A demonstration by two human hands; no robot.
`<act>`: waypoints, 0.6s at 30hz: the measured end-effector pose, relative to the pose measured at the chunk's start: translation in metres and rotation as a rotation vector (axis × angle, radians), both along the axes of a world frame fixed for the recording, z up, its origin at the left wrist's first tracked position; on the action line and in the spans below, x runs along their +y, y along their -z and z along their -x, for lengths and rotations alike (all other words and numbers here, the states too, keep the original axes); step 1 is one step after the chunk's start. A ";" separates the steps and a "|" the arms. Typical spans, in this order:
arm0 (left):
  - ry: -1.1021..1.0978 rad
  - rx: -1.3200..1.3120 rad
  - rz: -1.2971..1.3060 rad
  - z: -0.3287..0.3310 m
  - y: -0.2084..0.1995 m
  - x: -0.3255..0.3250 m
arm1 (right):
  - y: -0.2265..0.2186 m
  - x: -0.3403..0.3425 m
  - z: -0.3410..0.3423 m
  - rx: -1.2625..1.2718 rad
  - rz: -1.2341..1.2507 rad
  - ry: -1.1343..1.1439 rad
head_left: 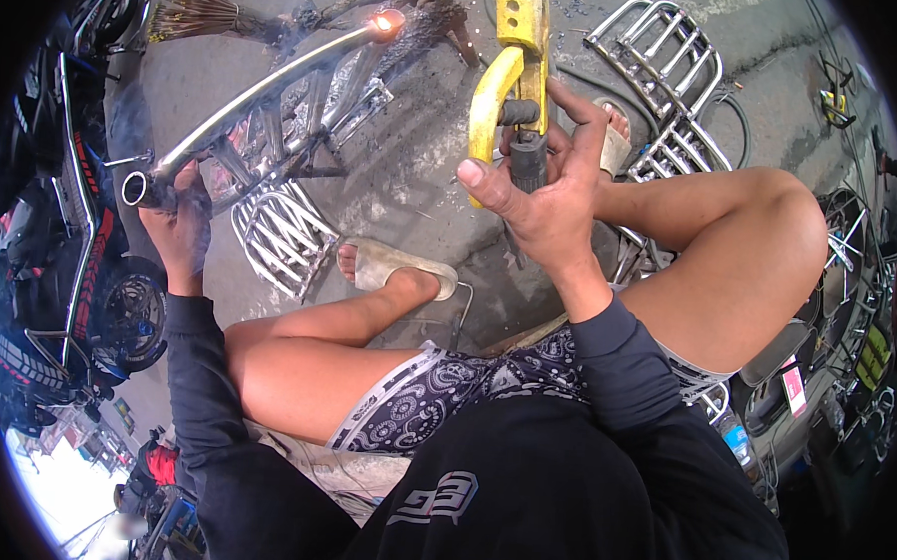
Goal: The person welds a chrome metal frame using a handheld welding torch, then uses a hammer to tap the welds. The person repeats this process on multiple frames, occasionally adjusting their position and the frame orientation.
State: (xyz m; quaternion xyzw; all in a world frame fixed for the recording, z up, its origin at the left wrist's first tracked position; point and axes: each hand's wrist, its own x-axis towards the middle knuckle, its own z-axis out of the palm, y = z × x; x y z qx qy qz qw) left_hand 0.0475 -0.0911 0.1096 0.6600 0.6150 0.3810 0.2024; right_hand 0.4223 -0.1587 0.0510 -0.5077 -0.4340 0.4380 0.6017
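My left hand [178, 228] is closed around the lower end of a bent, shiny metal tube [266, 94], close to its open round mouth. At the tube's far end an orange-white spot [388, 23] glows, and thin smoke hangs near the tube. Dark struts join the tube to a metal frame beneath it. My right hand [558, 190] holds a yellow welding electrode holder [520, 23] by its black handle, thumb beside the yellow lever. The holder points away from me, and its front end leaves the view at the top, so any rod in it is hidden.
A bundle of thin welding rods [195, 14] lies at the far left. Chrome tube racks lie on the floor, one [280, 235] between my feet and left hand, another [663, 59] at the far right beside a dark cable. A motorcycle [81, 224] stands along the left.
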 end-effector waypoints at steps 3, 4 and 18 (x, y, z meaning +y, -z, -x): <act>-0.006 -0.021 0.044 -0.002 -0.003 0.001 | -0.005 -0.003 0.000 0.038 0.061 -0.042; -0.010 -0.023 0.091 -0.002 -0.005 0.002 | -0.007 -0.004 0.000 0.061 0.094 -0.064; 0.445 -0.117 0.664 -0.017 -0.035 0.025 | -0.019 -0.008 0.005 0.151 0.232 -0.035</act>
